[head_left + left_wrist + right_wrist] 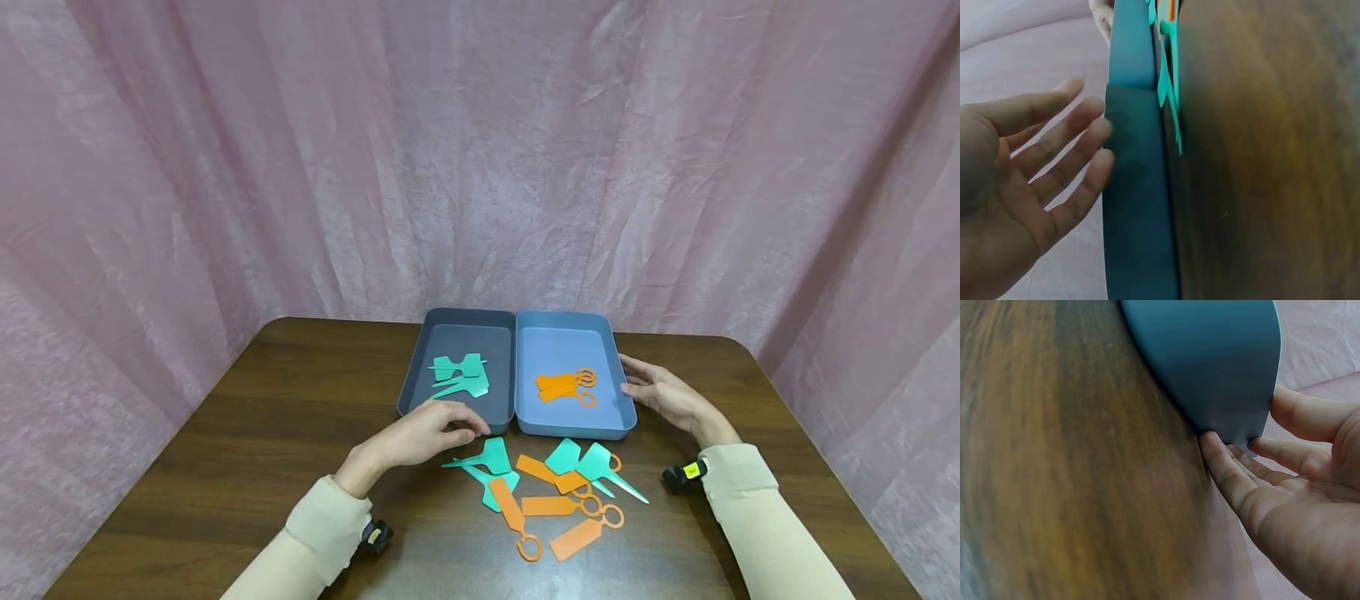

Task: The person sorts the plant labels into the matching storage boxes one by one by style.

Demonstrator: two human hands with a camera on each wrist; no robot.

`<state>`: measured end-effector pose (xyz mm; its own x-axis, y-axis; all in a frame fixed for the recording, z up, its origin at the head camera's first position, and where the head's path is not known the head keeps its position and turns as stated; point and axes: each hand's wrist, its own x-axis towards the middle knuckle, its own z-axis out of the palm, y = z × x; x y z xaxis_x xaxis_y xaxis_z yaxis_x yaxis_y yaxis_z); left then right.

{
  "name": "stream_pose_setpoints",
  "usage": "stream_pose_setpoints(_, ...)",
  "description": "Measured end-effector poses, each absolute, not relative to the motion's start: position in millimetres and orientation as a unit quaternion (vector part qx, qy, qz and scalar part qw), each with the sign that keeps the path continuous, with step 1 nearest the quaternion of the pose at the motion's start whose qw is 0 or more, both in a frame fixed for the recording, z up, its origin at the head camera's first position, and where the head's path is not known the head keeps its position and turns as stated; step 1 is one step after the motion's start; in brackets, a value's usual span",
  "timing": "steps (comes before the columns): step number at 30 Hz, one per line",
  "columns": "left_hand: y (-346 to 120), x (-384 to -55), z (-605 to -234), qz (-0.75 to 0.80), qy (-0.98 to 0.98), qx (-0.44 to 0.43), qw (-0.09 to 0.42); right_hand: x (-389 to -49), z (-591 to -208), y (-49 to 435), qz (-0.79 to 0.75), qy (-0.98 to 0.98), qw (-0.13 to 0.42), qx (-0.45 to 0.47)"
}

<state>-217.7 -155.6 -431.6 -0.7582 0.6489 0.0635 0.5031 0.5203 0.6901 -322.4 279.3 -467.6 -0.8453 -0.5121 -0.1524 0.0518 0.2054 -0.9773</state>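
My left hand (438,429) hovers at the front edge of the dark grey tray (408,387), fingers spread and relaxed, fingertips right at its front wall (1138,206). Two or so green plant labels (472,383) with pointed stems lie in that tray. On the right, my right hand (667,396) touches the outer side of the blue tray (570,333). Its fingers (1229,469) reach along the wall with the thumb up at the rim. Orange ring-ended tags (558,387) lie in a small pile inside the blue tray.
In front of the trays, several green labels (495,456) and orange tags (576,540) lie loose and overlapping on the wooden table (315,400). The trays stand side by side near the table's back edge, before a pink curtain (480,167).
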Motion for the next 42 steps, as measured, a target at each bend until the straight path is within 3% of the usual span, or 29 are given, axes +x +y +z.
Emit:
stream_pose_setpoints(7,-147,-208,-442,0.314,0.862,0.362,0.166,-322,-470,279,-0.612,0.739,0.229,-0.162)
stream_pose_setpoints(25,-159,-207,-433,0.287,0.868,0.336,0.226,-323,-470,280,-0.609,0.743,0.228,-0.157)
stream_pose_setpoints(33,-167,-208,-428,0.277,0.875,0.324,0.229,-324,-470,281,-0.604,0.747,0.228,-0.160)
stream_pose_setpoints(42,-157,-200,-428,0.242,0.906,0.297,0.180,-324,-470,280,-0.606,0.746,0.226,-0.161)
